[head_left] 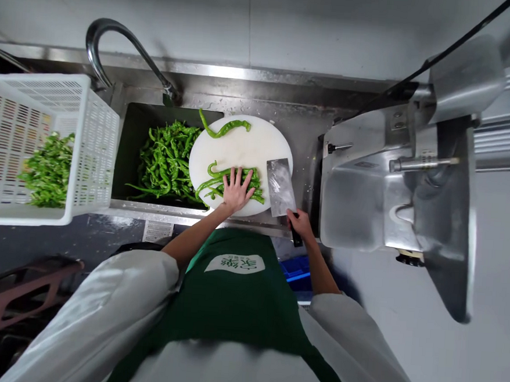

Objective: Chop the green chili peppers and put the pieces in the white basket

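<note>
My left hand (236,194) lies spread over a bunch of long green peppers (214,182) on the round white cutting board (234,152). In my right hand (300,224) is the black handle of a cleaver (280,184). Its broad blade rests over the board's right edge, apart from the peppers' ends. One curved green pepper (228,128) lies alone near the board's far edge. A heap of whole green peppers (170,156) fills much of the sink (130,141) left of the board.
On the left stands a white plastic basket (96,145) holding cut green pieces (49,171). A curved faucet (130,35) arches above the sink. To the right sits a metal slicing machine (354,198) with a large tilted plate. A blue crate (295,268) shows below the counter.
</note>
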Demonstrator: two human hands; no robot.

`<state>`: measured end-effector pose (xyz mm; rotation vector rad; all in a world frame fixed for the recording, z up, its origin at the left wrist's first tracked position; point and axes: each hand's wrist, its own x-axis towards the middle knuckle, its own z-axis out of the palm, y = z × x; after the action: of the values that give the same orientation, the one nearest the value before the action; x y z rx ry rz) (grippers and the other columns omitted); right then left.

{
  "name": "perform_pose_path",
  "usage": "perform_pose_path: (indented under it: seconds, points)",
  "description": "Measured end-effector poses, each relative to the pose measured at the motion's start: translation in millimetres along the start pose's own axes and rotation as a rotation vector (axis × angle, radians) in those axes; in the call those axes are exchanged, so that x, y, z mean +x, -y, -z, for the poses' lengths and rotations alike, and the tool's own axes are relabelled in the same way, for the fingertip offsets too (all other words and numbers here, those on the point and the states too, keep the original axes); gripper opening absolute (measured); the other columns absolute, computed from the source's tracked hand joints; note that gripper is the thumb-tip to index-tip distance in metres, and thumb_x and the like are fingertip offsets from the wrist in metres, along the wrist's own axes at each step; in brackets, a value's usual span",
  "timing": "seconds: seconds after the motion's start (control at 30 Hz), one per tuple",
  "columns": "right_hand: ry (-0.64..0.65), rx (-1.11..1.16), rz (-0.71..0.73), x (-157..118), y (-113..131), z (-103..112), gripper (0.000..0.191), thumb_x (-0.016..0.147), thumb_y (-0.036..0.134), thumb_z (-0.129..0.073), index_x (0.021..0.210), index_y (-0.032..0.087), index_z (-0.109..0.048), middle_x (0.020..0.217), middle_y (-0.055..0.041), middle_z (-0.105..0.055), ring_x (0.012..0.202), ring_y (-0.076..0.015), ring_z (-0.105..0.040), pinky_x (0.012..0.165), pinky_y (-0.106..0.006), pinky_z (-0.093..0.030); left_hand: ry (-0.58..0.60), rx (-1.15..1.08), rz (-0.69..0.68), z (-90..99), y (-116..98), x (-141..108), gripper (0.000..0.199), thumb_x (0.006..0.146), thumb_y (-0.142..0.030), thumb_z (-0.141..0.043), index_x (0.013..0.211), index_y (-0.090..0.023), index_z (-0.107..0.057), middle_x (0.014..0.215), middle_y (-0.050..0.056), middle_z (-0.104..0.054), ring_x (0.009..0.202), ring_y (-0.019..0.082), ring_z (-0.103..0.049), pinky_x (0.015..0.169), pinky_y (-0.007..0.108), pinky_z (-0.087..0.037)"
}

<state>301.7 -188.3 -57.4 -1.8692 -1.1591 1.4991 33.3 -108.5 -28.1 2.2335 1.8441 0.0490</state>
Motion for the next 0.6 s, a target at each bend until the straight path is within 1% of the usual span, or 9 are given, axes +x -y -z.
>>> perform_pose_path:
  seconds: [0.07, 0.13, 0.2, 0.3, 0.37, 0.47, 0.6]
  points:
    - [-0.038, -0.014, -0.022, 2.4, -4.2, -6.2, 0.05, 0.084, 0.069, -0.058, 0.071, 0.021, -0.053, 0.052, 0.0029, -0.054, 0.045, -0.013, -0.05, 0.046, -0.025, -0.042, -0.005, -0.019, -0.009, 3.5, -3.1, 7.2, 0.069, 0.102, -0.054, -0.038, 0.163, -0.025, -0.03, 0.169, 0.016, -0.025, 0.157, 0.042, -0.012, 0.119, 0.073, -0.016]
    - [-0.068, -0.028, -0.043, 2.2, -1.8, -13.4, 0.051, 0.085, 0.069, -0.059, 0.071, 0.02, -0.054, 0.05, 0.0026, -0.052, 0.046, -0.0137, -0.052, 0.047, -0.024, -0.043, -0.043, -0.036, 0.007, 2.7, -11.5, 16.3, 0.069, 0.103, -0.053, -0.033, 0.165, -0.022, -0.025, 0.169, 0.016, -0.024, 0.158, 0.04, -0.011, 0.119, 0.073, -0.016]
    - [-0.081, -0.025, -0.069, 0.3, 3.5, -19.3, 0.051, 0.086, 0.068, -0.06, 0.073, 0.019, -0.056, 0.049, 0.0021, -0.053, 0.048, -0.0142, -0.053, 0.048, -0.024, -0.043, -0.076, -0.039, 0.024, -3.3, -22.2, 25.3, 0.069, 0.105, -0.049, -0.027, 0.166, -0.018, -0.019, 0.169, 0.015, -0.022, 0.158, 0.037, -0.012, 0.121, 0.07, -0.016]
    - [-0.094, -0.013, -0.11, -4.5, 10.6, -26.0, 0.049, 0.089, 0.066, -0.058, 0.078, 0.018, -0.059, 0.051, 0.0019, -0.055, 0.049, -0.014, -0.055, 0.048, -0.023, -0.044, -0.079, -0.012, 0.023, -15.8, -32.7, 34.1, 0.07, 0.105, -0.046, -0.026, 0.166, -0.013, -0.016, 0.169, 0.015, -0.023, 0.158, 0.034, -0.015, 0.125, 0.066, -0.013]
    - [-0.099, -0.003, -0.14, -8.1, 13.6, -30.2, 0.047, 0.092, 0.063, -0.056, 0.081, 0.018, -0.059, 0.051, 0.0018, -0.056, 0.048, -0.0139, -0.054, 0.048, -0.023, -0.044, -0.079, 0.004, 0.015, -21.4, -33.8, 36.4, 0.073, 0.105, -0.048, -0.026, 0.166, -0.01, -0.014, 0.169, 0.016, -0.023, 0.158, 0.034, -0.015, 0.126, 0.064, -0.012]
    - [-0.086, -0.001, -0.171, -12.2, 16.3, -35.8, 0.045, 0.094, 0.061, -0.056, 0.082, 0.018, -0.06, 0.05, 0.0017, -0.055, 0.047, -0.0147, -0.055, 0.048, -0.024, -0.044, -0.089, 0.011, 0.002, -24.0, -31.0, 37.2, 0.077, 0.105, -0.051, -0.026, 0.166, -0.007, -0.009, 0.169, 0.017, -0.02, 0.158, 0.034, -0.015, 0.127, 0.062, -0.012]
    - [-0.084, -0.028, -0.157, -12.6, 18.6, -40.4, 0.044, 0.092, 0.06, -0.057, 0.082, 0.018, -0.061, 0.049, 0.0012, -0.054, 0.051, -0.0168, -0.056, 0.05, -0.024, -0.045, -0.096, 0.013, -0.013, -24.8, -28.3, 37.2, 0.081, 0.104, -0.055, -0.025, 0.165, -0.004, -0.006, 0.17, 0.018, -0.015, 0.159, 0.032, -0.011, 0.129, 0.058, -0.011]
